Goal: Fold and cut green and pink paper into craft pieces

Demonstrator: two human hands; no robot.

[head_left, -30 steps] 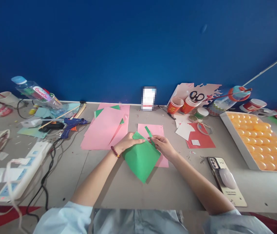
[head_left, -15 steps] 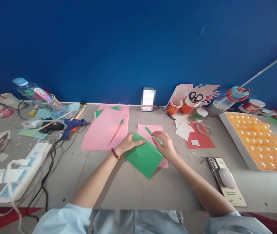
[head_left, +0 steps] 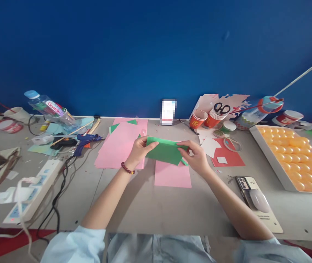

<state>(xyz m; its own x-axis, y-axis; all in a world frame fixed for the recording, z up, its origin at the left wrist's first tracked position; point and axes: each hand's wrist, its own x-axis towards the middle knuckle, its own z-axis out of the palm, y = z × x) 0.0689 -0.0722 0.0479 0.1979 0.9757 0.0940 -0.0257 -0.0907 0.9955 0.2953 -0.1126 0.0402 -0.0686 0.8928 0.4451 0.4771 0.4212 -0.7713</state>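
Observation:
A sheet of green paper (head_left: 163, 152) is held up above the table between my two hands, a lighter band along its top edge. My left hand (head_left: 142, 149) pinches its upper left corner, thumb in front. My right hand (head_left: 192, 153) pinches the upper right corner between thumb and fingers. A narrow green strip (head_left: 184, 162) shows below the sheet by my right hand; whether it is joined to the sheet, I cannot tell. Under the green paper lies a pink sheet (head_left: 172, 176), its upper part hidden.
Larger pink sheets (head_left: 114, 148) lie to the left, near a blue glue gun (head_left: 86, 141) and a white power strip (head_left: 39, 186). On the right are red paper cups (head_left: 199, 119), red paper (head_left: 234, 159), a phone (head_left: 268, 221) with a mouse (head_left: 259, 201) on it, and a tray of orange balls (head_left: 290, 157).
Both hands have lifted the green paper off the table and turned it, so one edge now runs level between them. More of the pink sheet underneath shows at the front.

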